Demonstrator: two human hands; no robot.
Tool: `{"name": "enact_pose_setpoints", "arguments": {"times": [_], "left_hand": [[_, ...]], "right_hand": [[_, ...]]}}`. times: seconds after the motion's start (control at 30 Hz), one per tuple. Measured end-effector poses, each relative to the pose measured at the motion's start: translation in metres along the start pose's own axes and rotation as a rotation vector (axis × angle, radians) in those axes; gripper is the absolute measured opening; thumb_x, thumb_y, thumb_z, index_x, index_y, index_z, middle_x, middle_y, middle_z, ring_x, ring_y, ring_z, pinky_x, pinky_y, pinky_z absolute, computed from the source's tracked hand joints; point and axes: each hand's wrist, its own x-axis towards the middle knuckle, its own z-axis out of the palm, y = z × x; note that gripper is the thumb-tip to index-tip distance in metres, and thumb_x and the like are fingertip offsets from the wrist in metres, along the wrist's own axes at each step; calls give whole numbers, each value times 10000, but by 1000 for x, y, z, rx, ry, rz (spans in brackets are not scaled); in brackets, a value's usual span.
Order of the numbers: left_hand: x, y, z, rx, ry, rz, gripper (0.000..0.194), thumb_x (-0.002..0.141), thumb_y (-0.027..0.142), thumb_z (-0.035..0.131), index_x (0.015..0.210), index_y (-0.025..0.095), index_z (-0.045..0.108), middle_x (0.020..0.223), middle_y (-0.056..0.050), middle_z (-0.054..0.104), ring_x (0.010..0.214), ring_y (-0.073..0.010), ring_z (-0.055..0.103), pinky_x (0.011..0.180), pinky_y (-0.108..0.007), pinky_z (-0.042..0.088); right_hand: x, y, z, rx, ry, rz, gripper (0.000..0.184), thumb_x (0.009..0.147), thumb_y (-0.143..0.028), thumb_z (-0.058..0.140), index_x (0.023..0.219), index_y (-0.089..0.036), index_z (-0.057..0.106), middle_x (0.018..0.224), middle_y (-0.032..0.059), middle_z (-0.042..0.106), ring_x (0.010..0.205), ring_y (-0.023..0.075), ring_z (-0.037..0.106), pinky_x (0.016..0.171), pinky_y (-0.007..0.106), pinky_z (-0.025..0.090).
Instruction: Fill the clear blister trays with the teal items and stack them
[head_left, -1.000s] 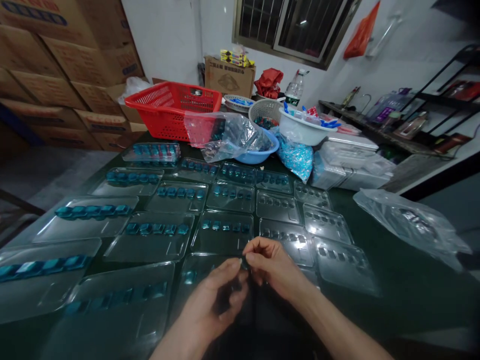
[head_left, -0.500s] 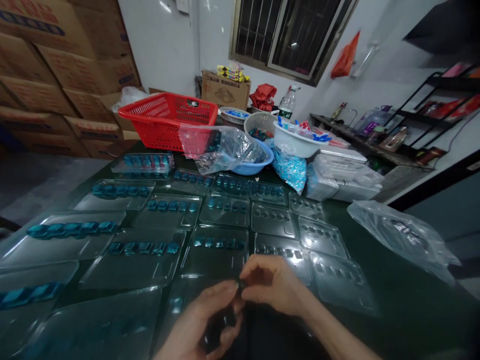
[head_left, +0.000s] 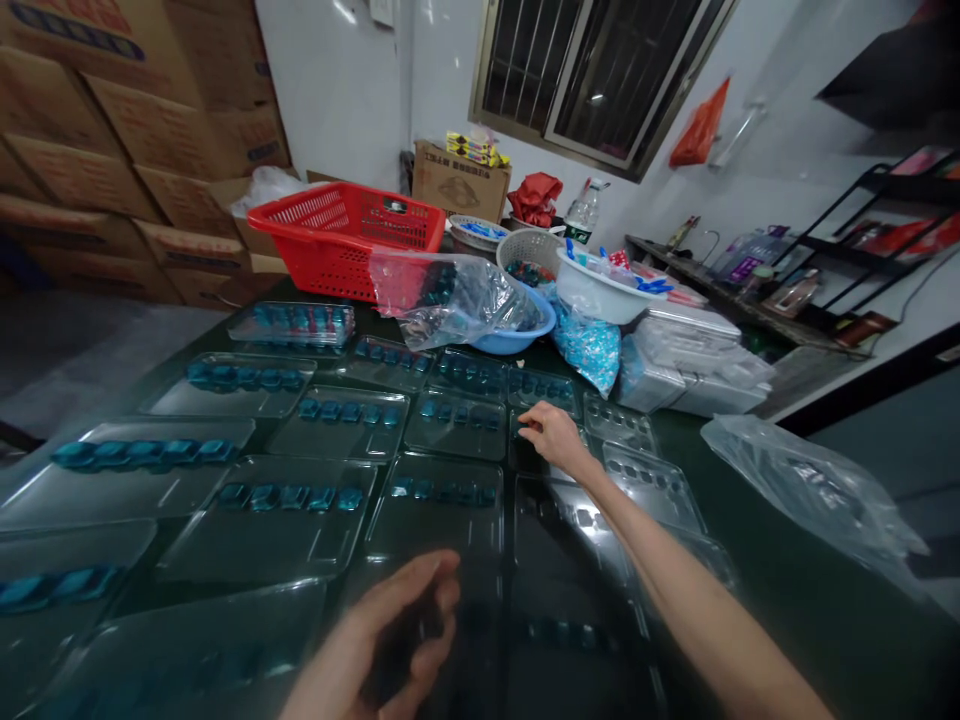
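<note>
My right hand [head_left: 553, 436] reaches out over a clear plastic tray [head_left: 574, 462] in the middle of the table. Its fingertips are pinched at the tray's row of small hollows, and whatever they hold is too small to make out. Nearer to me, my left hand [head_left: 405, 630] is curled, thumb over fingers, with a dark hollow in the palm; its contents cannot be made out. Left of the hands, a similar tray [head_left: 435, 520] has a row of small teal pieces [head_left: 442, 490]. Another tray [head_left: 292, 540] holds larger teal pieces [head_left: 291, 497].
A red basket [head_left: 349, 240], a blue basin [head_left: 517, 335], a white basin [head_left: 607, 290] and a bag of blue bits [head_left: 589, 345] stand along the back. White packs [head_left: 686, 360] are stacked right of them. A clear plastic bag [head_left: 814, 480] lies at right; cartons [head_left: 135, 150] rise at left.
My right hand has left my left hand's fingertips and moved forward to a tray farther back. The left hand has shifted slightly left and down, still curled. The view has tilted a little.
</note>
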Motion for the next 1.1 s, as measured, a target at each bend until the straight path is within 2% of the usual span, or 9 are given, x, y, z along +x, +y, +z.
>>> {"name": "enact_pose_setpoints", "arguments": {"times": [0.13, 0.33, 0.4, 0.5, 0.6, 0.7, 0.77, 0.93, 1.1], "left_hand": [[8, 0, -6, -31, -76, 13, 258, 668, 207, 649, 909, 119, 625, 682, -39, 538, 444, -51, 432, 345, -144, 330], [18, 3, -12, -114, -297, -14, 322, 723, 267, 596, 999, 102, 581, 761, -60, 545, 540, -102, 505, 334, -153, 293], [17, 4, -11, -130, -274, 17, 347, 715, 258, 602, 1017, 90, 574, 796, -80, 556, 596, -137, 544, 338, -158, 301], [15, 5, -11, -128, -204, 76, 367, 693, 244, 619, 1028, 101, 578, 859, -102, 575, 651, -184, 584, 355, -173, 335], [15, 2, -12, -100, -147, 115, 332, 681, 226, 621, 993, 114, 600, 878, -109, 595, 678, -219, 606, 361, -182, 350], [15, -3, -12, -83, -147, 159, 221, 693, 212, 600, 892, 121, 633, 808, -83, 613, 620, -183, 596, 349, -189, 344], [16, -7, -12, -59, -167, 188, 187, 704, 226, 589, 853, 125, 642, 777, -64, 620, 547, -140, 562, 337, -196, 339], [16, -13, -12, 71, -204, 188, 260, 707, 269, 582, 931, 147, 629, 779, -52, 635, 504, -120, 532, 336, -200, 343], [12, -16, -13, 136, -207, 186, 265, 706, 286, 588, 938, 159, 606, 758, -52, 631, 552, -146, 553, 330, -202, 345]], "right_hand": [[0, -2, 3, -136, -46, -19, 114, 730, -164, 578, 807, -191, 659, 825, 40, 593, 789, 173, 521, 705, 273, 365], [-4, -13, 0, -272, -77, -45, 126, 776, -165, 529, 817, -169, 647, 856, 77, 585, 870, 218, 479, 743, 319, 327], [-8, -22, -6, -293, -72, -53, 161, 771, -151, 530, 892, -148, 636, 864, 102, 580, 870, 237, 471, 745, 340, 319], [-22, -50, -20, -302, -31, -67, 350, 773, -173, 545, 1121, -138, 530, 986, 132, 551, 921, 258, 447, 767, 366, 305], [-51, -92, -37, -131, -16, -174, 321, 804, -245, 541, 1123, -218, 516, 1051, 74, 529, 955, 217, 442, 801, 346, 301], [-85, -134, -51, 160, -189, -361, 233, 792, -238, 572, 1024, -253, 557, 968, 11, 556, 907, 159, 468, 829, 322, 296], [-100, -151, -57, 194, -296, -410, 256, 776, -165, 575, 1017, -252, 557, 920, -3, 563, 879, 146, 469, 840, 325, 286], [-109, -154, -59, 72, -360, -396, 163, 761, -105, 538, 882, -203, 585, 838, 5, 554, 828, 150, 457, 769, 306, 315], [-111, -147, -52, 153, -302, -279, 61, 751, -148, 560, 803, -178, 567, 791, 5, 550, 774, 140, 467, 711, 268, 347]]}}
